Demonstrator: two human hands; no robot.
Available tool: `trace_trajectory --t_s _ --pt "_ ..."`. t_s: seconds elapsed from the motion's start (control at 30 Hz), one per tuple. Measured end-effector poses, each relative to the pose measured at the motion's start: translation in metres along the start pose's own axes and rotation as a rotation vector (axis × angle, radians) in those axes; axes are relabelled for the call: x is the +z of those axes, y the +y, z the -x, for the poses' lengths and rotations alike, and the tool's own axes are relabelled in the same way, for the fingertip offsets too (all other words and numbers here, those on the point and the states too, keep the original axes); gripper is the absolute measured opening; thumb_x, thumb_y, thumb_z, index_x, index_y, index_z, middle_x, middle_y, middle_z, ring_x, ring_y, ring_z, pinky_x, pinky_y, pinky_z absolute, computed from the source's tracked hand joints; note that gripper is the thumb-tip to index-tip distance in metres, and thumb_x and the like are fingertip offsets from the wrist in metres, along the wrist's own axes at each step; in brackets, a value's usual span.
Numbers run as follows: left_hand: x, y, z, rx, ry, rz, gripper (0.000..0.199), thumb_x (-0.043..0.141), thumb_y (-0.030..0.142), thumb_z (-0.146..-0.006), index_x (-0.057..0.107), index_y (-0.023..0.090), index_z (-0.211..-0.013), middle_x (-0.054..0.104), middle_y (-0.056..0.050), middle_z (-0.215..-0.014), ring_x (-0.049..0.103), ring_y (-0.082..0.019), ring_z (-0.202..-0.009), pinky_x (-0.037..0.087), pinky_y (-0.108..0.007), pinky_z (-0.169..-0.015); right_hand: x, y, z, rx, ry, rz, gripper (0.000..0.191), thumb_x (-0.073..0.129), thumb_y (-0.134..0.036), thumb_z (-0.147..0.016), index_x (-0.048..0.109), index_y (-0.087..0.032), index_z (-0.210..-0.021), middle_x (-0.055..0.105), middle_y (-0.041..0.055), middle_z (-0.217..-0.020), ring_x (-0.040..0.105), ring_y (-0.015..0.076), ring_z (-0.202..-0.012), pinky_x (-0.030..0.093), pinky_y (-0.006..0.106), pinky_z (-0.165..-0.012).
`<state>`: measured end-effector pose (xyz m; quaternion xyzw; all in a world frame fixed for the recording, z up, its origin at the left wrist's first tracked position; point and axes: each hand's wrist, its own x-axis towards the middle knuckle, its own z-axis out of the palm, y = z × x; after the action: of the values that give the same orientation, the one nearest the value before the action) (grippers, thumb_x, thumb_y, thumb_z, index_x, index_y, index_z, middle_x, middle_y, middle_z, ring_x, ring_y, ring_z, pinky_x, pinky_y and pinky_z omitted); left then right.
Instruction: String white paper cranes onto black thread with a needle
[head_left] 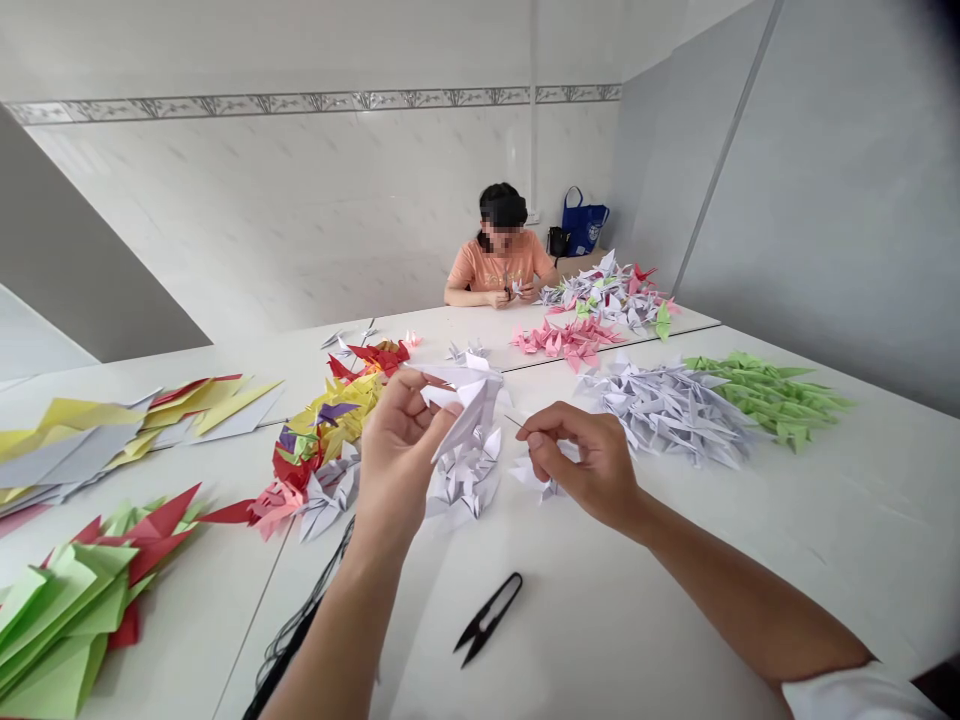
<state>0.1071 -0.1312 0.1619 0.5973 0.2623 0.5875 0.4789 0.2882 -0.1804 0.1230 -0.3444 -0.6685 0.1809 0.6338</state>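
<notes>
In the head view, the white folded-paper crane (pixel 476 390) is held up above the desk (pixel 600 640), pinched between the left hand's (pixel 396 460) thumb and fingers. The right hand (pixel 589 465) grips a thin needle (pixel 514 422) between thumb and forefinger, its tip directed towards the crane and apart from it.

The likeliest trouble is a prick: the left fingers sit close around the paper, so a needle pushed through at a poor angle could come out against them. Too firm a pinch might crush the folds, while too loose a one could let the crane swivel under the point and tear. The needle is so slender that it could slip from the fingertips and be hard to find among the white cranes (pixel 466 480) lying just below. The black cords (pixel 300 625) beside the left forearm could snag on it, and the thread snips (pixel 487 620) lie in front with their blades parted, a hazard to a lowered wrist.

The left forearm rises steeply, palm side turned inwards; the right reaches in from the lower right, wrist slightly bent, its other fingers curled. Whether thread runs from the needle, I cannot tell.
</notes>
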Motion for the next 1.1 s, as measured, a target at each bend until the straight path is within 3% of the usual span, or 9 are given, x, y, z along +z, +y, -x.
trace_trajectory --t_s 0.17,0.57,0.83,0.93,1.1 --pt "0.0041 -0.0005 -0.0034 -0.111 -0.050 0.168 0.033 0.087 0.020 -0.071 0.064 0.023 -0.094 0.051 0.006 -0.065 0.051 -0.007 -0.060 0.045 -0.014 -0.056 -0.0045 -0.0082 0.0002 -0.001 0.019 0.120 0.013 0.061 -0.017 -0.092 0.074 -0.020 -0.089 0.060 -0.0043 -0.058 0.057 0.0096 -0.048 0.048 0.023 -0.051" --pt "0.0043 -0.0020 -0.0050 -0.116 -0.071 0.195 0.031 0.085 0.019 -0.076 0.063 0.023 -0.098 0.049 0.009 -0.060 0.048 -0.003 -0.056 0.046 -0.008 -0.058 -0.0073 -0.0070 -0.0022 -0.025 0.043 0.147 0.015 0.061 -0.012 -0.090 0.076 -0.016 -0.090 0.058 -0.0059 -0.055 0.052 0.0063 -0.046 0.045 0.019 -0.051" --pt "0.0004 -0.0052 -0.0047 -0.091 -0.086 0.109 0.030 0.081 0.020 -0.079 0.060 0.024 -0.100 0.058 0.006 -0.070 0.051 -0.005 -0.061 0.044 -0.013 -0.059 -0.0083 -0.0074 -0.0025 -0.013 0.036 0.157 0.015 0.061 -0.011 -0.090 0.075 -0.016 -0.089 0.058 -0.0064 -0.055 0.051 0.0058 -0.046 0.044 0.018 -0.051" --pt "-0.0010 -0.0076 -0.0041 0.001 -0.080 -0.063 0.021 0.074 0.020 -0.085 0.059 0.025 -0.099 0.058 0.004 -0.077 0.049 -0.007 -0.064 0.043 -0.016 -0.060 -0.0085 -0.0069 -0.0030 -0.004 0.025 0.170 0.014 0.062 -0.011 -0.090 0.075 -0.016 -0.090 0.058 -0.0068 -0.055 0.051 0.0055 -0.046 0.044 0.018 -0.051" --pt "0.0021 -0.0025 0.0042 0.340 -0.079 -0.455 0.025 0.070 0.009 -0.085 0.062 0.025 -0.103 0.064 0.001 -0.100 0.060 -0.011 -0.093 0.048 -0.022 -0.083 -0.0072 -0.0056 -0.0053 0.063 -0.043 0.072 0.015 0.057 -0.009 -0.092 0.068 -0.019 -0.090 0.062 -0.0065 -0.060 0.057 0.0066 -0.051 0.047 0.018 -0.053"
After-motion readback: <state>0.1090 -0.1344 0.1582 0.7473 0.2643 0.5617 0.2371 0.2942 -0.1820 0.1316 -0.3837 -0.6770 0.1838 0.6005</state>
